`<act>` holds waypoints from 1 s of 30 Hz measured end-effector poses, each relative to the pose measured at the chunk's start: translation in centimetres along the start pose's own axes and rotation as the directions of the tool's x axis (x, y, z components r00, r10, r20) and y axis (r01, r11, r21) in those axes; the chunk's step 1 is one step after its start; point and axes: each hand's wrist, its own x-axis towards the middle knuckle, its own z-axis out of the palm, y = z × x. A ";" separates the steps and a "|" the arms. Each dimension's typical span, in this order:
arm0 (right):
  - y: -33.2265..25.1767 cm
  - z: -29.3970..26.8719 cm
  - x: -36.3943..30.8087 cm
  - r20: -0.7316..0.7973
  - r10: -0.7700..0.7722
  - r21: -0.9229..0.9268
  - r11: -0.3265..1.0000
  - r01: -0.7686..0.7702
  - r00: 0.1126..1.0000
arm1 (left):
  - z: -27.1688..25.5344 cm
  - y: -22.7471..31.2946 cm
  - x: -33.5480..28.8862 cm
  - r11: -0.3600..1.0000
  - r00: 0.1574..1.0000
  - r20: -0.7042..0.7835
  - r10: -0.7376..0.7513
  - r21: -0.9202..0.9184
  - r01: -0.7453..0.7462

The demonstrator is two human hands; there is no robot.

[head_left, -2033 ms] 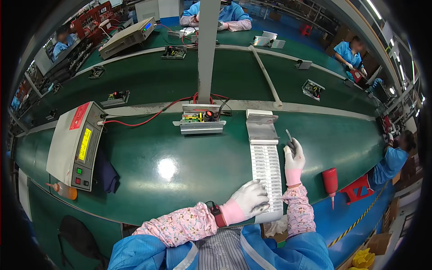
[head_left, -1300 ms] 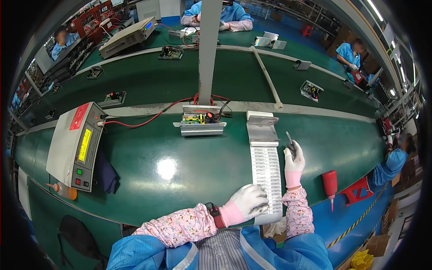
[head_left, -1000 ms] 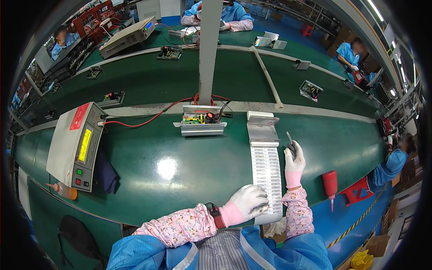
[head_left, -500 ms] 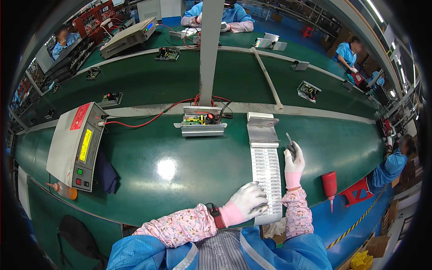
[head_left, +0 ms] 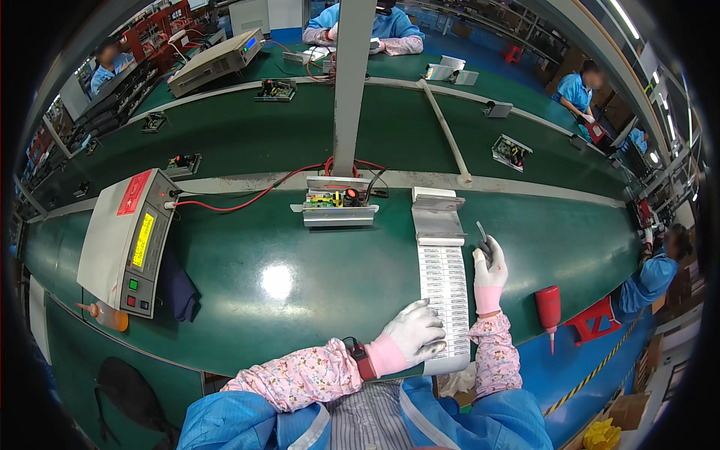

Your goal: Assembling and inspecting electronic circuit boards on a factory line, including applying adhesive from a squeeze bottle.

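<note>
A long white strip of printed labels (head_left: pixel 444 281) runs from under a bent grey metal plate (head_left: pixel 438 219) toward me, past the table's near edge. My left hand (head_left: pixel 411 334), in a white glove with a pink cuff, lies palm down on the strip's left side, fingers stretched across the labels. To the right of the strip, my gloved right hand (head_left: pixel 490 268) is closed on a slim grey tool (head_left: pixel 481 229) that points up and away. Whether it is a pair of tweezers I cannot tell. That hand rests just beside the labels.
A circuit board in a metal frame (head_left: pixel 340 204) sits at the table's far edge by a post (head_left: pixel 351 97). A tester (head_left: pixel 127 244) with a lit yellow display stands left; a red bottle (head_left: pixel 549 309) lies right. Circuit boards (head_left: pixel 512 152) ride the green belt beyond; co-workers sit around.
The boards on the belt have shifted slightly left. Co-workers in the background have moved a little. Both my hands, the strip and the tool stay in place.
</note>
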 end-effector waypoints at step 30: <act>0.3 -0.2 0.1 -0.007 -0.007 0.053 0.999 0.007 1.000 | -0.4 0.3 0.2 0.999 1.000 0.002 0.021 0.031 -0.021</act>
